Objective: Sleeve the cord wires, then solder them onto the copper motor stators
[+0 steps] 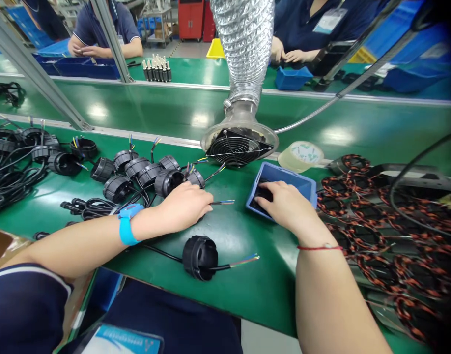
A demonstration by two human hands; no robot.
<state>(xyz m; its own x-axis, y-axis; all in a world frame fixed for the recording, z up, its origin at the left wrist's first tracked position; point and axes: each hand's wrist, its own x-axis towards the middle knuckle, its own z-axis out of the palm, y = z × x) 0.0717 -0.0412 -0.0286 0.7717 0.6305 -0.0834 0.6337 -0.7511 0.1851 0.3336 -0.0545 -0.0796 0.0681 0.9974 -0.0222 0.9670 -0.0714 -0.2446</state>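
Observation:
My left hand (188,205) is closed around a black cable, whose stripped coloured wire ends (225,202) stick out past the fingertips. Nearer to me, a black round threaded cap (200,258) lies on its side on the green bench, a cable with bare wire ends running through it. My right hand (290,204) reaches into a small blue bin (309,187), thumb and fingers curled in at black parts (262,194). What the fingertips pinch there is hidden. Just beyond my left hand sit several more black caps (148,173) with wires poking out.
A fume extractor hood with a fan (235,147) hangs low over the bench centre. A tape roll (301,156) stands behind the bin. Copper-wound rings (376,216) fill the right side; coiled black cables (12,182) lie left. Two co-workers sit across.

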